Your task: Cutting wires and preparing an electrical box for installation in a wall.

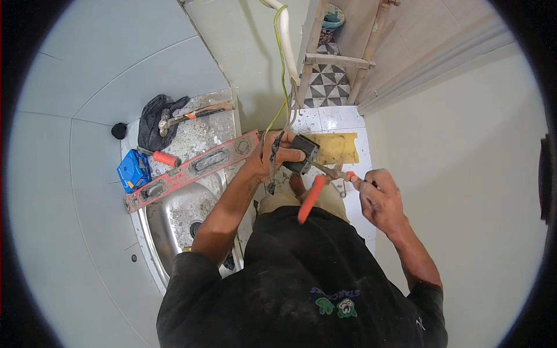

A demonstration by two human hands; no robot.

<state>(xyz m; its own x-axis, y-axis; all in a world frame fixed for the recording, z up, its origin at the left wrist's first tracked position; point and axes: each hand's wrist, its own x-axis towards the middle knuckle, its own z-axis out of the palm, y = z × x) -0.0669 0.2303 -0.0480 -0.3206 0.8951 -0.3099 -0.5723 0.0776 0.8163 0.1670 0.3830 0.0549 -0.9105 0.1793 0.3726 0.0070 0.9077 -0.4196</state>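
My left hand (277, 153) grips a small black plastic box (301, 152), which looks like an electrical wall box, with the thumb pressed on its near face. My right hand (380, 200) is closed on one red handle of a pair of pliers (329, 171). The other handle (312, 200) swings wide toward my body. The pliers' jaws touch the box's right edge; whether they bite on it I cannot tell. A yellow-green wire (281, 49) and grey wires hang down beside my left hand, their ends wrapped in black tape (275, 152).
On the left, a dusty counter with a steel sink (180, 214) bears a red spirit level (191, 168), hammer (165, 123), red-handled tool (166, 159), black plastic bag (152, 119) and blue packet (134, 170). A wooden ladder (339, 60) stands ahead; a yellow sheet (339, 148) lies on the floor.
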